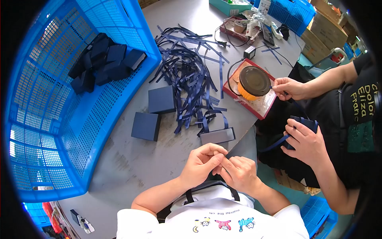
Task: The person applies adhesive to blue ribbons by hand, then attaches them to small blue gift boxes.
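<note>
My left hand (pixel 203 162) and my right hand (pixel 240 173) meet in front of my chest, thumbs and fingertips pressed together. Whatever they pinch, if anything, is too small or hidden to make out. Just beyond my fingers, a dark blue box part (pixel 217 136) with a pale inner face lies near the table edge, a navy ribbon loop standing from it. Two closed navy boxes, one nearer (pixel 145 126) and one farther (pixel 161 99), sit to the left. Behind them spreads a tangled heap of navy ribbon strips (pixel 187 75).
A big blue plastic crate (pixel 95 139) at left holds several navy boxes (pixel 107 59). On the right, a co-worker's hand (pixel 306 141) holds a ribboned box; their other hand (pixel 290 88) holds ribbon beside a dark-topped round pot (pixel 254 81) in a red tray (pixel 260 113).
</note>
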Available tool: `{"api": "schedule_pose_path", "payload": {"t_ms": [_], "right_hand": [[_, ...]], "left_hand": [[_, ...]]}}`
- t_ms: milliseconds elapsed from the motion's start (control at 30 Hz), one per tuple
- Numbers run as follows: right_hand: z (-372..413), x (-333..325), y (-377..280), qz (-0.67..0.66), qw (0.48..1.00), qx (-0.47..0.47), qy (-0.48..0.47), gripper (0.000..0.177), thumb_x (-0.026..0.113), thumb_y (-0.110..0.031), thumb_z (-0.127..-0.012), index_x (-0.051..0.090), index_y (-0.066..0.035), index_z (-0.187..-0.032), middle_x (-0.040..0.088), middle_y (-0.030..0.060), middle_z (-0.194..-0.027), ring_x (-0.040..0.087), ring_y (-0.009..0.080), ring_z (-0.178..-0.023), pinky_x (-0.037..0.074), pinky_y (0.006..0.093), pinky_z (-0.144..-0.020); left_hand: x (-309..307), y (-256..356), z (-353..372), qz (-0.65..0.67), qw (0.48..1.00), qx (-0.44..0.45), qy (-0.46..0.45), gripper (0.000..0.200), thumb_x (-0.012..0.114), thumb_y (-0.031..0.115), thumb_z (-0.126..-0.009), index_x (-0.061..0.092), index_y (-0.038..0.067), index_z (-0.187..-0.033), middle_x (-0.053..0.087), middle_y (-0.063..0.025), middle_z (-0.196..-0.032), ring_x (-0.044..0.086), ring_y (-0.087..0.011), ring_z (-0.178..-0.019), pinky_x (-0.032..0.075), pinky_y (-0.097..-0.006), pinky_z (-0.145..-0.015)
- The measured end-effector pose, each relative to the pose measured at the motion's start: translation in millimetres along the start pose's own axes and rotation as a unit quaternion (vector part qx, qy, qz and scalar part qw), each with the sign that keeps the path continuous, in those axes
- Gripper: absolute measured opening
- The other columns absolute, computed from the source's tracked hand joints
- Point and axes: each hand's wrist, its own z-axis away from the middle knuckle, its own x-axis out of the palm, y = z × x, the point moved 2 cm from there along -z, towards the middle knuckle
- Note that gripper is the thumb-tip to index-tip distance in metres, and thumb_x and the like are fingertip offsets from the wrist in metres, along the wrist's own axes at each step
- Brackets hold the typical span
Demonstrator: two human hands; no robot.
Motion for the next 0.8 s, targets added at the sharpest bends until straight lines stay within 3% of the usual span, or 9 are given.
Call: {"api": "schedule_pose_path", "payload": {"t_ms": [67, 200, 367, 500, 600, 700, 733, 767, 800], "right_hand": [[1.1, 0.3, 1.0, -0.004, 1.000, -0.008, 0.010, 0.055, 0.069, -0.010, -0.065, 0.058, -0.010, -0.119, 0.043, -0.0010, -0.056, 0.049, 0.0138, -0.048, 0.040, 0.0268, -0.045], [-3.6, -2.7, -3.5, -0.019, 1.000, 0.018, 0.015, 0.052, 0.068, -0.008, -0.064, 0.059, -0.008, -0.116, 0.043, -0.0015, -0.053, 0.049, 0.0137, -0.046, 0.041, 0.0273, -0.044], [-7.6, -4.2, -4.5, -0.155, 0.986, 0.054, 0.021, 0.059, 0.065, -0.005, -0.070, 0.050, -0.007, -0.127, 0.057, 0.0003, -0.060, 0.055, 0.0142, -0.048, 0.046, 0.0271, -0.046], [-3.6, -6.7, -2.6, -0.206, 0.974, 0.089, -0.026, 0.063, 0.065, -0.004, -0.072, 0.045, -0.007, -0.131, 0.061, 0.0011, -0.063, 0.057, 0.0137, -0.049, 0.047, 0.0264, -0.046], [-5.2, -8.3, -4.7, -0.230, 0.968, 0.101, -0.027, 0.064, 0.066, -0.003, -0.071, 0.045, -0.007, -0.131, 0.059, 0.0016, -0.062, 0.056, 0.0127, -0.048, 0.046, 0.0256, -0.045], [-2.7, -8.7, -4.5, -0.254, 0.961, 0.100, -0.032, 0.062, 0.070, 0.001, -0.068, 0.048, 0.001, -0.126, 0.055, 0.0032, -0.057, 0.050, 0.0103, -0.042, 0.040, 0.0218, -0.040], [-0.3, -8.6, -3.7, -0.262, 0.960, 0.092, -0.026, 0.062, 0.070, 0.001, -0.068, 0.048, 0.001, -0.125, 0.055, 0.0028, -0.056, 0.050, 0.0103, -0.042, 0.039, 0.0215, -0.040], [1.1, -8.7, -3.2, -0.270, 0.959, 0.084, -0.020, 0.062, 0.071, 0.001, -0.067, 0.048, 0.001, -0.125, 0.054, 0.0025, -0.056, 0.050, 0.0103, -0.042, 0.039, 0.0212, -0.040], [0.6, -8.8, -2.8, -0.270, 0.959, 0.085, -0.020, 0.062, 0.071, 0.001, -0.067, 0.048, 0.001, -0.125, 0.054, 0.0025, -0.056, 0.050, 0.0103, -0.042, 0.039, 0.0212, -0.040]], "left_hand": [[1.5, 1.1, -1.0, -0.010, 1.000, 0.000, -0.012, 0.030, 0.057, 0.010, -0.089, 0.052, -0.002, -0.116, 0.061, -0.0043, -0.089, 0.055, -0.0095, -0.069, 0.044, -0.0228, -0.057], [5.6, 5.2, 2.0, -0.017, 0.999, 0.006, -0.026, 0.034, 0.057, 0.007, -0.088, 0.050, -0.003, -0.119, 0.060, -0.0062, -0.091, 0.057, -0.0107, -0.072, 0.046, -0.0232, -0.059], [10.9, 9.1, 0.9, 0.016, 1.000, -0.003, -0.025, 0.047, 0.058, 0.002, -0.084, 0.041, -0.003, -0.128, 0.060, -0.0094, -0.094, 0.060, -0.0134, -0.077, 0.050, -0.0244, -0.065], [10.2, 8.3, -0.2, 0.004, 0.999, 0.002, -0.034, 0.048, 0.058, -0.001, -0.083, 0.042, -0.002, -0.128, 0.060, -0.0099, -0.095, 0.060, -0.0137, -0.078, 0.050, -0.0242, -0.065], [11.9, 9.6, 1.6, -0.043, 0.999, 0.003, -0.011, 0.047, 0.058, 0.001, -0.085, 0.041, 0.000, -0.128, 0.060, -0.0083, -0.096, 0.060, -0.0132, -0.086, 0.049, -0.0245, -0.074], [7.9, 8.6, 0.7, -0.072, 0.996, 0.050, 0.024, 0.036, 0.061, -0.001, -0.082, 0.055, 0.002, -0.117, 0.058, -0.0063, -0.089, 0.058, -0.0108, -0.075, 0.048, -0.0223, -0.065], [5.2, 16.0, -1.0, -0.257, 0.953, 0.156, 0.031, 0.028, 0.062, -0.002, -0.080, 0.060, 0.003, -0.107, 0.056, -0.0051, -0.084, 0.055, -0.0099, -0.069, 0.045, -0.0218, -0.060], [6.0, 21.2, -1.5, -0.430, 0.865, 0.256, 0.037, 0.022, 0.064, -0.003, -0.078, 0.066, 0.005, -0.098, 0.054, -0.0040, -0.079, 0.052, -0.0089, -0.064, 0.042, -0.0214, -0.055], [12.2, 26.2, -0.5, -0.471, 0.832, 0.284, 0.080, 0.014, 0.065, -0.004, -0.074, 0.069, 0.006, -0.082, 0.050, -0.0030, -0.073, 0.049, -0.0095, -0.060, 0.037, -0.0216, -0.050]]}}
